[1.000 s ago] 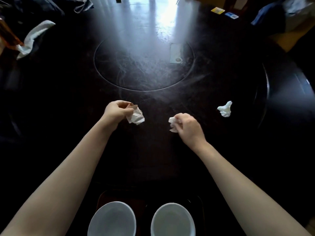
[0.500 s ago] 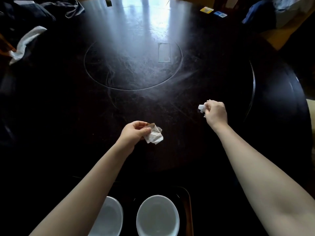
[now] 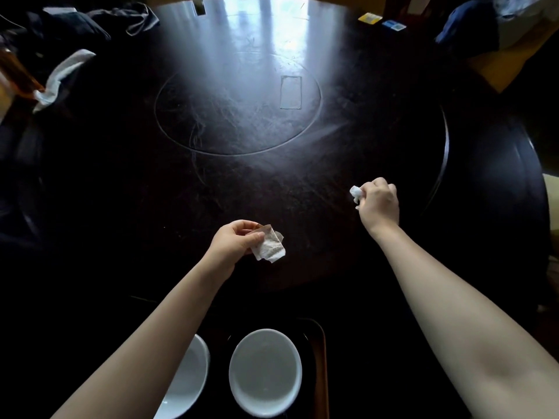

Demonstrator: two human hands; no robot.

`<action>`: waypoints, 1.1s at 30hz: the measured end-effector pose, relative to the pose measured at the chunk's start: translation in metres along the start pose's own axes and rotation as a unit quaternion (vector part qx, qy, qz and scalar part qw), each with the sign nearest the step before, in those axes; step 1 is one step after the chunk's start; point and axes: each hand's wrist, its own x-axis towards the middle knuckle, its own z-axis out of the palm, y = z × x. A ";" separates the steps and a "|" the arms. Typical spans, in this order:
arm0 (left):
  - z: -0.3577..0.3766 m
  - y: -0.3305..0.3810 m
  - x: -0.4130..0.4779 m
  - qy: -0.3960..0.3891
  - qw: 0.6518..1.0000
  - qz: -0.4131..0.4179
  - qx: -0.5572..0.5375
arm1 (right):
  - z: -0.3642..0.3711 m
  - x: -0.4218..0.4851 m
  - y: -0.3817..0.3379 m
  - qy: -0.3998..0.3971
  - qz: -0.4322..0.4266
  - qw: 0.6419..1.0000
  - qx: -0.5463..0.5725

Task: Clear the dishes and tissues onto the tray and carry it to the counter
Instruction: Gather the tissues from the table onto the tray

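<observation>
My left hand (image 3: 234, 241) pinches a crumpled, stained tissue (image 3: 270, 248) just above the dark round table (image 3: 121, 182). Further right, my right hand (image 3: 378, 202) is closed around white tissues (image 3: 356, 193), which stick out on its left side. Near the bottom edge a dark tray (image 3: 320, 358) holds two white bowls. One bowl (image 3: 265, 373) is fully visible; the other bowl (image 3: 187, 379) is partly hidden by my left forearm.
A round inset panel (image 3: 237, 113) marks the table's centre. Dark clothing with a white cloth (image 3: 60, 77) lies at the far left. Small yellow and blue cards (image 3: 381, 22) sit at the far right edge, next to a chair with blue fabric (image 3: 465, 22).
My right hand reached right and closed on the loose tissue that lay on the table, along with the one it held. My left hand kept its tissue. The view shifted left and down.
</observation>
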 end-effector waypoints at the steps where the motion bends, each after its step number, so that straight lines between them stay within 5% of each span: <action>1: 0.003 -0.001 -0.002 -0.001 1.000 0.000 -0.001 | -0.001 -0.005 -0.001 -0.008 -0.003 1.000 -0.005; 10: 0.024 0.003 -0.035 0.010 1.000 0.024 0.009 | -0.029 -0.044 -0.015 -0.112 0.017 0.992 0.052; 20: 0.017 -0.004 -0.081 0.017 0.999 0.039 -0.012 | -0.078 -0.133 -0.053 -0.191 0.037 0.917 0.348; 33: -0.038 -0.050 -0.155 0.014 0.999 0.045 -0.023 | -0.085 -0.256 -0.105 -0.260 0.016 0.881 0.396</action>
